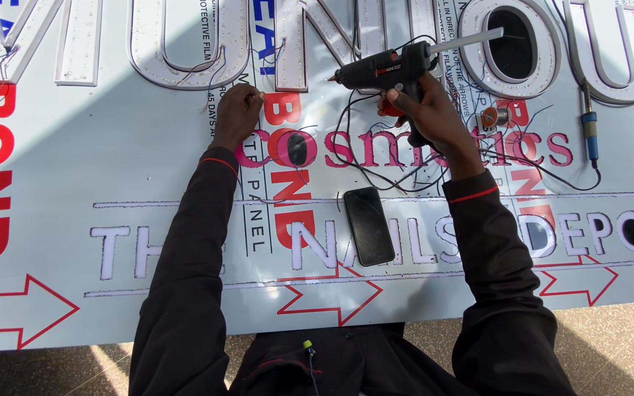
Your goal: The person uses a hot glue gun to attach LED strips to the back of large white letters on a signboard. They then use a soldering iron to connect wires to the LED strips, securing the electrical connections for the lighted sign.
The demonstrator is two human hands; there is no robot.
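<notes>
We see the white sign panel [111, 169] carrying a black phone [369, 225] below our fingers [252, 95], raised channel letters [185, 44] above them, black wires [376, 158] between.

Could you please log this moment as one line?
right hand: holds black glue gun | left hand: pinches thin wire | black phone: flat on sign panel

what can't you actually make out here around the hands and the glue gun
Head view only:
- What the left hand pinches: too small, hidden by its fingers.
- Glue gun trigger and grip: covered by the right hand.
- Phone screen: dark, nothing shown.
- Raised letters: tops cut by the upper edge.
</notes>
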